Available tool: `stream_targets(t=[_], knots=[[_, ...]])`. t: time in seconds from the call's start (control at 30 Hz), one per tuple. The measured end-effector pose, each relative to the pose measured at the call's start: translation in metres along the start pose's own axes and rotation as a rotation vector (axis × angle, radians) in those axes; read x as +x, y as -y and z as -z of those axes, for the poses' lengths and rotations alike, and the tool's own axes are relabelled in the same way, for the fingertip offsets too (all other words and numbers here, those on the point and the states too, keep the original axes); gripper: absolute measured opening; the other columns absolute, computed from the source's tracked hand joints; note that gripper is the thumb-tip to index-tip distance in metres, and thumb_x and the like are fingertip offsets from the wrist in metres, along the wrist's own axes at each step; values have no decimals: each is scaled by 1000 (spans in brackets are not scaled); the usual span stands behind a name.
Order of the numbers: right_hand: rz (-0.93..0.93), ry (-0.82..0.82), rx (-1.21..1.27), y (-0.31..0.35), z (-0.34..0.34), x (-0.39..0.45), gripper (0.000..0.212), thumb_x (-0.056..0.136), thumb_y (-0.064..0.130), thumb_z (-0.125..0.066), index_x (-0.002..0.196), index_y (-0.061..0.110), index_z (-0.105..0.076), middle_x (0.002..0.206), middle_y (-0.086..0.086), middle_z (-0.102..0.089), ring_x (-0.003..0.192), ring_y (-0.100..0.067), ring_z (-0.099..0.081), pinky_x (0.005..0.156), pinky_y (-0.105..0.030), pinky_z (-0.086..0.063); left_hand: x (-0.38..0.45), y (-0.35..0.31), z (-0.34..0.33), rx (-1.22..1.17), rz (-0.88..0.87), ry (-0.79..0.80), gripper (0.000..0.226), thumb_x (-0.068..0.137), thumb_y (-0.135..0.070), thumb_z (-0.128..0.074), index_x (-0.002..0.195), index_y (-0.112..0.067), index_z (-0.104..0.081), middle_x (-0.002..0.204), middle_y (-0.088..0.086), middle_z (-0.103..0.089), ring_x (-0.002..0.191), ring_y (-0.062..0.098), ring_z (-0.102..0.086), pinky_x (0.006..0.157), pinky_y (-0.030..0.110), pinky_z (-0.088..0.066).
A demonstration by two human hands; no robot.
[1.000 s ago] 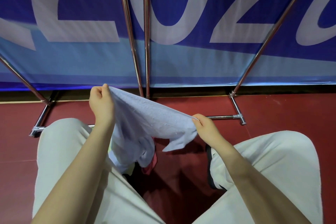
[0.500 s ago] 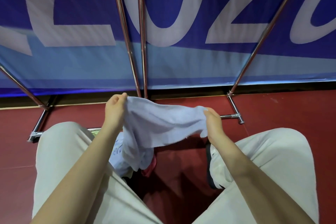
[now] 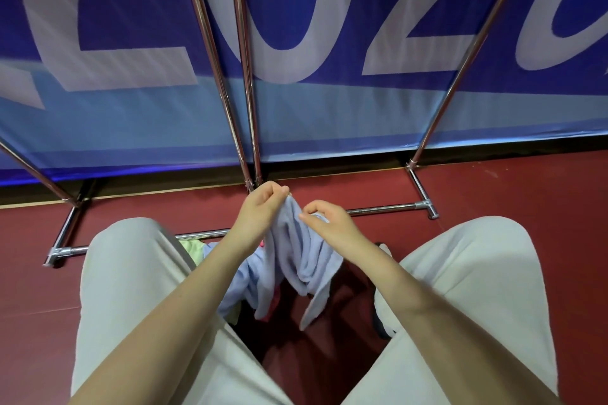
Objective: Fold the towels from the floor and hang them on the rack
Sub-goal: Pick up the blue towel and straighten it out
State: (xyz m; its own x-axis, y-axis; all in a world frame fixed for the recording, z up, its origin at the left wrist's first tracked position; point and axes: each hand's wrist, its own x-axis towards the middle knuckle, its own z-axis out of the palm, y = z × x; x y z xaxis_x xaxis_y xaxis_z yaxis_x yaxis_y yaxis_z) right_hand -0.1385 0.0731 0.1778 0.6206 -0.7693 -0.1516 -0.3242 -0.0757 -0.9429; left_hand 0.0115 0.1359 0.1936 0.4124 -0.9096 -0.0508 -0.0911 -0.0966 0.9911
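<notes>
**Corners brought together: the first fold closes**

The pale blue towel (image 3: 302,260) hangs doubled from the two hands, its top corners gathered at one point above the gap between the person's knees; below the grip it falls in soft folds, its lower edge loose and uneven, one flap trailing to the right. The left hand (image 3: 260,207) pinches a top corner between thumb and curled fingers; the right hand (image 3: 329,217) pinches the other corner just beside it, fingertips nearly touching the left's. A second ago the hands were well apart with the towel stretched between them; now they have met, so the towel is halved, and the judgement is that the corners want passing into one hand before a second fold. Beneath the grip, more towels (image 3: 240,283) lie heaped on the red floor (image 3: 526,194), blue with a scrap of green and pink showing; they are still to be folded. Beyond the grip stand the chrome legs of the rack (image 3: 241,82), its foot bar running left and right; the hanging rail is out of view. Behind the rack a blue banner (image 3: 329,115) carries large white letters, cropped; "L", "U" and "Z" can be read, the rest cannot.
</notes>
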Motion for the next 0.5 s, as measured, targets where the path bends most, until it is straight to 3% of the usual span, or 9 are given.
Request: stream_targets(t=[0.1, 0.23, 0.33, 0.5], knots=[[-19, -15, -60, -3, 1, 1, 12, 91, 17, -59, 79, 19, -59, 80, 10, -58, 80, -6, -53, 74, -18, -40, -2, 5, -5, -4, 22, 11, 26, 99, -15, -52, 73, -12, -50, 60, -17, -47, 55, -4, -39, 56, 10, -36], [-2, -259, -37, -3, 17, 4, 11, 94, 11, -52, 85, 15, -57, 86, 6, -57, 84, -10, -52, 66, -8, -38, 0, 16, -7, 82, 45, 87, 18, 95, -15, -58, 77, -15, -62, 75, -11, -59, 69, -3, -50, 69, 9, -40], [-39, -368, -64, -6, 27, 7, 11, 95, 12, -47, 90, 15, -56, 93, 2, -58, 89, -14, -53, 73, -21, -37, 2, 25, -9, 155, 62, 145, 16, 93, -18, -62, 77, -15, -65, 75, -10, -61, 70, 1, -52, 70, 15, -41], [-249, -535, 9, -13, 47, 9, 21, 97, 14, -40, 104, 8, -59, 96, -5, -60, 88, -23, -56, 75, -29, -43, 3, 36, 5, 292, 12, 106, 22, 90, -16, -66, 69, -15, -62, 62, -18, -59, 61, -5, -49, 63, 12, -39]])
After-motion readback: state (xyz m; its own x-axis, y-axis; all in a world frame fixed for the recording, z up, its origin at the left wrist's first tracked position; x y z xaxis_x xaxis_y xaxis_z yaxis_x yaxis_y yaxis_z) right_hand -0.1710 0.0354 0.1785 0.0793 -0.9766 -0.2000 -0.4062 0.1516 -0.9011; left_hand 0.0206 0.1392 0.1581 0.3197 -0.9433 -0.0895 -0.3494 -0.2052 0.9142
